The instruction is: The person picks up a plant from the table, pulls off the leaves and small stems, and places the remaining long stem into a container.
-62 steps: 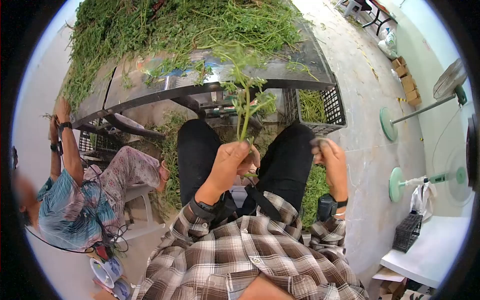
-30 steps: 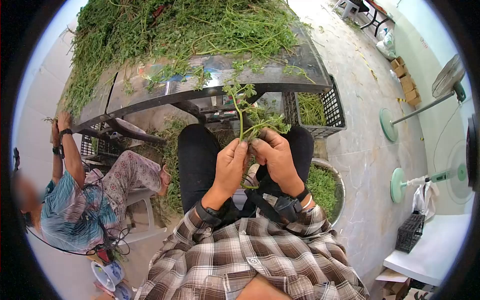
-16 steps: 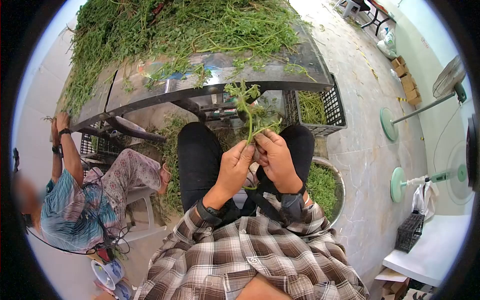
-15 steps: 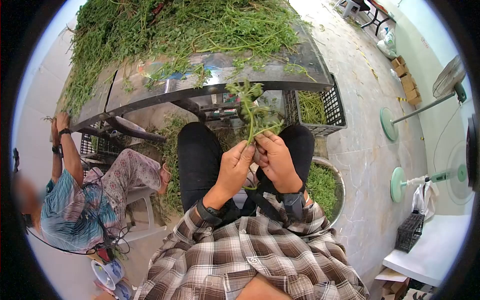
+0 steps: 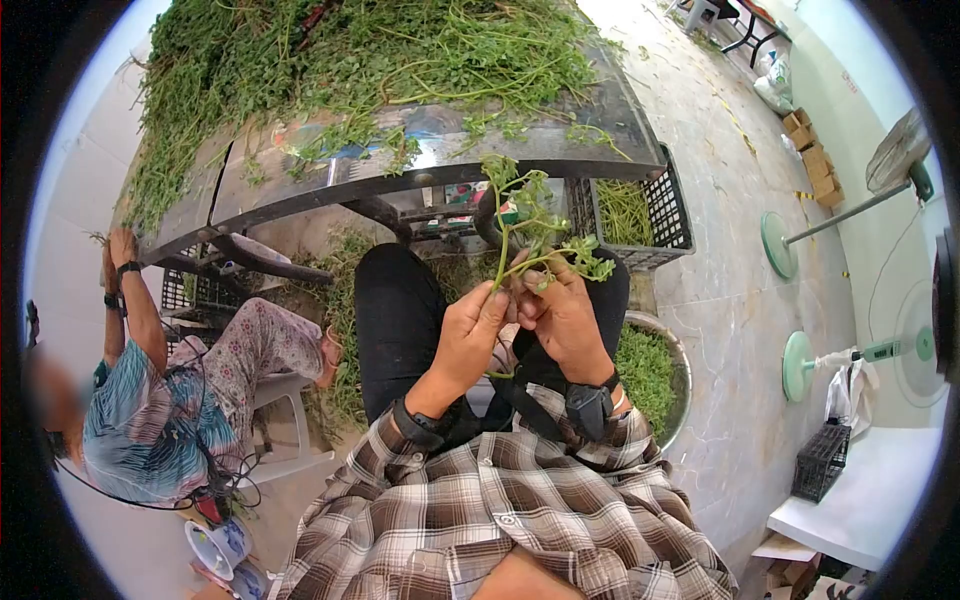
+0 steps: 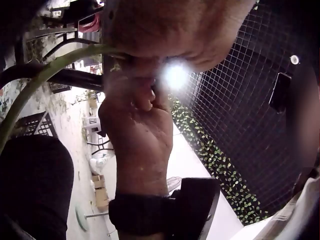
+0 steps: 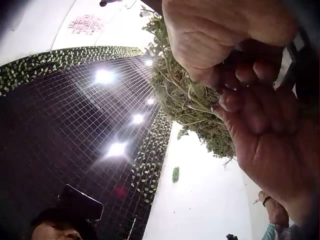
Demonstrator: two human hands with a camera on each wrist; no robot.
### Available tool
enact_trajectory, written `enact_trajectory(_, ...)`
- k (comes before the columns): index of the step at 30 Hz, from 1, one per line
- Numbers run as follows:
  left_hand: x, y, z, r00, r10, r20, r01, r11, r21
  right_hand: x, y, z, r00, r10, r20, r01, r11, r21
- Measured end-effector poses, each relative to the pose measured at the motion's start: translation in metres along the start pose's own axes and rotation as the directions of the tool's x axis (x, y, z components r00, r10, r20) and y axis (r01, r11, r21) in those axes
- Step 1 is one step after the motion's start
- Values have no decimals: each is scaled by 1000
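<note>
In the head view, my left hand (image 5: 468,335) pinches a green leafy stem (image 5: 503,245) between thumb and fingers, above my lap. Its leafy top points toward the table, and its lower end shows under the left hand. My right hand (image 5: 566,322) is close beside, fingers curled, pinching a leafy side shoot (image 5: 585,258) of the same stem. The fingertips of both hands meet at the branching point. In the left wrist view, the thick bare stem (image 6: 47,72) curves out from under the left hand. The right wrist view shows both hands' fingers together, partly shadowed.
A big heap of greens (image 5: 380,60) covers the metal table (image 5: 290,190) ahead. Under its right corner stands a black crate (image 5: 672,215) of stems. A metal basin (image 5: 682,385) of leaves sits by my right leg. Another person (image 5: 155,410) sits at left.
The right hand came in from the right, above the basin, to the stem by the left hand. In the last half second it turned slightly, and the side shoot swung right.
</note>
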State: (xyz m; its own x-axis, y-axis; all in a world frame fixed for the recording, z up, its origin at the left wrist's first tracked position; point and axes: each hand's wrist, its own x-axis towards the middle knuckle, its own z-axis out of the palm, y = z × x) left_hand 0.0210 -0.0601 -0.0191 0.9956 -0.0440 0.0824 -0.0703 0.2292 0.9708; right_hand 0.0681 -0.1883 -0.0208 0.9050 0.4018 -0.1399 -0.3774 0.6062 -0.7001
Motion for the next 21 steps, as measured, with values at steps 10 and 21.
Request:
enact_trajectory(10,0,-8,-1,996,-68,57,51,965,258,2,-11,-6,986,-163,21,164,970,-180)
enact_trajectory(21,9,-3,3,1000,10,-16,-8,993,117,-4,-4,-5,946,-322,46,274,714,-645)
